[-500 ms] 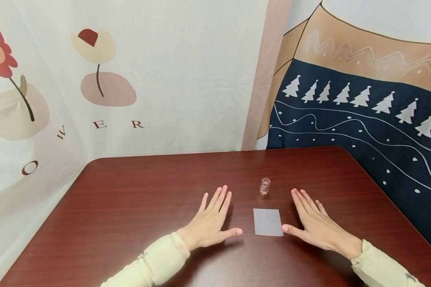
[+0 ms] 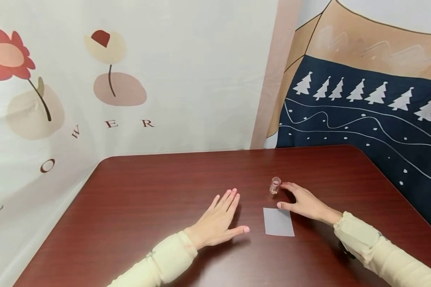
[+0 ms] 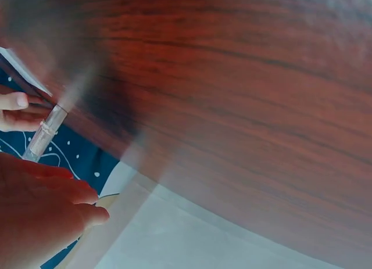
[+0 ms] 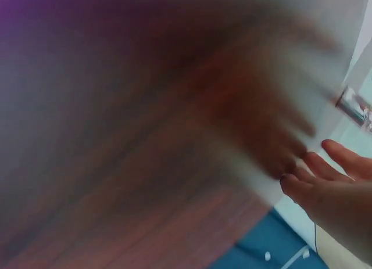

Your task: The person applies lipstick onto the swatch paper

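Observation:
A small clear glass (image 2: 275, 186) stands upright on the dark red wooden table (image 2: 172, 175), just beyond a grey square sheet (image 2: 278, 222). My right hand (image 2: 307, 202) reaches in from the right, fingers bent a little and thumb spread. Its fingertips come right beside the glass, and the thumb tip is over the sheet's far edge. In the right wrist view a gap shows between these fingers and the glass (image 4: 356, 110). To the left of the sheet lies my left hand (image 2: 217, 221), palm down, fingers straight, holding nothing.
Behind the table hangs a white cloth (image 2: 201, 79) printed with flowers and letters. A dark blue cloth (image 2: 344, 115) with white trees hangs at the right, along the table's far right edge.
My right hand has moved forward and inward to the glass, its fingers now bending. The left hand keeps its pose, and the head view has shifted slightly.

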Available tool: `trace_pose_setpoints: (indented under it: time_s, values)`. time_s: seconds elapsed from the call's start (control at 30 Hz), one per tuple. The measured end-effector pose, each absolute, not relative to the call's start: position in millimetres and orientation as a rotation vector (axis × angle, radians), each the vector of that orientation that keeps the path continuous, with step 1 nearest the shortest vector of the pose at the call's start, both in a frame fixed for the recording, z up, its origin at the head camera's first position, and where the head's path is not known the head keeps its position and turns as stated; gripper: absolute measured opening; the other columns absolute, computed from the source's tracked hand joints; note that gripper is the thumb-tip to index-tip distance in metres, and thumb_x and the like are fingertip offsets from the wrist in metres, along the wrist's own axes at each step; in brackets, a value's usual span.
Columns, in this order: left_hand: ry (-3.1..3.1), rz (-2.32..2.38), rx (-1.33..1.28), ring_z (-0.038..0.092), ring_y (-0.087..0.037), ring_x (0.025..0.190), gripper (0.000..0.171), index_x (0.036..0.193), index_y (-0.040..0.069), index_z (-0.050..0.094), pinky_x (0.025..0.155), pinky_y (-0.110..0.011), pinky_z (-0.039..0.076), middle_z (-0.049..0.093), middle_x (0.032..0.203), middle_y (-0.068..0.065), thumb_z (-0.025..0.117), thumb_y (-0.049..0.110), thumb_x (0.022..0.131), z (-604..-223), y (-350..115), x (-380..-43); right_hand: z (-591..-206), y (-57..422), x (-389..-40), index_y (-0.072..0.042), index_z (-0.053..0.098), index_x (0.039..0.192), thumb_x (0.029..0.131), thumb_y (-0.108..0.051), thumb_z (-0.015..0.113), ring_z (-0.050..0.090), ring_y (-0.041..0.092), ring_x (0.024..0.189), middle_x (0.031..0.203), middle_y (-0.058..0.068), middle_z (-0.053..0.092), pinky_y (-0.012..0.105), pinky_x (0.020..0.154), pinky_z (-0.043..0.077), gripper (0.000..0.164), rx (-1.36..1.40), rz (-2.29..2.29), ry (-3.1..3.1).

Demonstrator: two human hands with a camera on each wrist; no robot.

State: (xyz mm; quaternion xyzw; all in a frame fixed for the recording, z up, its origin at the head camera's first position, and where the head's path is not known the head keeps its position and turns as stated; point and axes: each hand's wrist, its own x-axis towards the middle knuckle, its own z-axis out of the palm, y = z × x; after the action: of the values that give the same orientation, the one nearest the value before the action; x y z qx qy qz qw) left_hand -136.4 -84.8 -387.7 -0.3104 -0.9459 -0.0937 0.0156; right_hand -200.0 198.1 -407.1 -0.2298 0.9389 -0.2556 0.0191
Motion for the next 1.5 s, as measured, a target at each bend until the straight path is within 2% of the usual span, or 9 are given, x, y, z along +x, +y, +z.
trace_pose_setpoints:
  time_s: [0.3,0.47,0.67,0.9,0.97,1.07,1.2,1.33,1.5]
  values:
    - [-2.957,-0.250,-0.965,0.007,-0.019,0.129,0.080,0.136,0.003,0.018,0.099,-0.046,0.010,0.010,0.142,-0.008,0.028,0.061,0.082,-380,-93,-136,-406,176,-212,-0.001,0.062,0.101,0.072,-0.024,0.068,0.047,0.031,0.102,0.112,0.019,0.051,0.045,0.084,0.037,0.037,-0.624,-1.080,2.885]
    - [-2.921,-0.190,-0.966,0.012,-0.022,0.128,0.074,0.134,0.002,0.023,0.099,-0.048,0.005,0.021,0.139,-0.013,0.033,0.055,0.084,-370,-95,-144,-396,178,-210,-0.006,0.061,0.099,0.077,-0.022,0.063,0.053,0.015,0.072,0.091,0.005,0.062,0.030,0.065,0.045,0.027,-0.566,-1.089,2.937]
    - [-2.796,-0.208,-1.003,0.022,-0.025,0.125,0.059,0.128,0.002,0.037,0.100,-0.042,0.011,0.037,0.131,-0.012,0.040,0.044,0.087,-332,-78,-165,-371,188,-200,-0.008,0.061,0.090,0.074,-0.024,0.062,0.042,0.007,0.046,0.065,-0.004,0.058,0.022,0.041,0.035,0.022,-0.720,-0.855,3.137]
    - [-2.598,-0.017,-1.165,0.033,-0.018,0.119,0.058,0.129,0.012,0.039,0.098,-0.042,0.020,0.040,0.129,-0.003,0.054,0.040,0.080,-298,-38,-172,-336,190,-182,-0.016,0.061,0.076,0.066,-0.025,0.061,0.035,0.004,0.048,0.057,-0.009,0.044,0.020,0.039,0.031,0.014,-1.243,-0.324,3.366]
    - [-2.505,0.116,-1.212,0.041,-0.016,0.110,0.053,0.124,0.016,0.045,0.094,-0.040,0.025,0.048,0.121,0.000,0.057,0.040,0.078,-299,-26,-170,-330,187,-177,-0.015,0.060,0.073,0.065,-0.025,0.061,0.035,0.005,0.048,0.058,-0.010,0.043,0.020,0.039,0.032,0.012,-1.355,-0.244,3.367]
    - [-2.380,0.270,-1.205,0.048,-0.013,0.093,0.033,0.107,0.020,0.058,0.087,-0.035,0.032,0.057,0.100,0.005,0.059,0.035,0.077,-307,-14,-167,-327,182,-170,-0.015,0.057,0.068,0.065,-0.024,0.060,0.035,0.007,0.050,0.057,-0.009,0.042,0.020,0.039,0.032,0.010,-1.478,-0.141,3.352]
    - [-2.248,0.397,-1.119,0.049,-0.012,0.079,0.010,0.088,0.023,0.063,0.078,-0.031,0.036,0.057,0.081,0.008,0.058,0.024,0.079,-317,-7,-166,-328,176,-166,-0.015,0.055,0.064,0.064,-0.021,0.059,0.032,0.009,0.051,0.056,-0.007,0.042,0.019,0.038,0.028,0.008,-1.532,-0.091,3.352]
    - [-2.196,0.477,-1.119,0.048,-0.012,0.076,0.010,0.087,0.022,0.062,0.071,-0.028,0.035,0.055,0.079,0.007,0.057,0.020,0.079,-320,-10,-166,-331,181,-165,-0.014,0.055,0.065,0.064,-0.019,0.059,0.034,0.010,0.053,0.058,-0.005,0.045,0.019,0.036,0.027,0.007,-1.564,-0.074,3.351]
    - [-2.376,0.430,-0.998,0.050,-0.013,0.075,0.015,0.083,0.024,0.064,0.066,-0.028,0.035,0.057,0.078,0.008,0.065,0.017,0.070,-313,-45,-170,-332,223,-164,-0.013,0.059,0.071,0.063,-0.019,0.059,0.041,0.012,0.057,0.062,-0.005,0.049,0.022,0.035,0.030,0.011,-1.453,-0.014,3.455]
